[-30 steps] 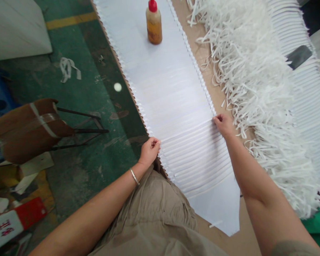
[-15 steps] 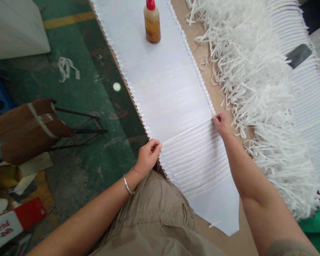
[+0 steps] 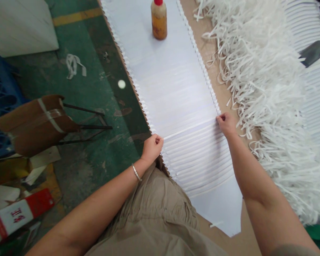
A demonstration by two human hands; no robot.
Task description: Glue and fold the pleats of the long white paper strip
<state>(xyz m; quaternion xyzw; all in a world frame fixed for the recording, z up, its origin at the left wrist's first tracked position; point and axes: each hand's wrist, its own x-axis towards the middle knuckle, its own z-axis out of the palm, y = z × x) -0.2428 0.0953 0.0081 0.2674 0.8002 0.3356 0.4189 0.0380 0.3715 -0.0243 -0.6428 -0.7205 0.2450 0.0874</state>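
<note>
A thin white strip (image 3: 190, 129) is stretched across a long white sheet (image 3: 216, 209) that lies on the table. At the sheet's left edge, my left hand (image 3: 153, 145) is closed in a pinch on one end of the strip. My right hand (image 3: 226, 123) pinches the other end at the right edge. Rows of similar strips run in parallel across the sheet below the stretched one. Short strip ends stick out along both of the sheet's long edges. Farther up the sheet stands a bottle (image 3: 159, 23) of amber liquid with a red cap.
A large heap of loose white strips (image 3: 269, 89) lies to the right. Beyond it is another striped sheet with a dark grey piece (image 3: 313, 53) on it. On the green floor at left are a brown-covered chair (image 3: 40, 124) and a blue crate (image 3: 2, 85).
The whole view has shifted slightly, so most things appear farther right. Both hands keep their pinch on the strip, which stays stretched across the sheet.
</note>
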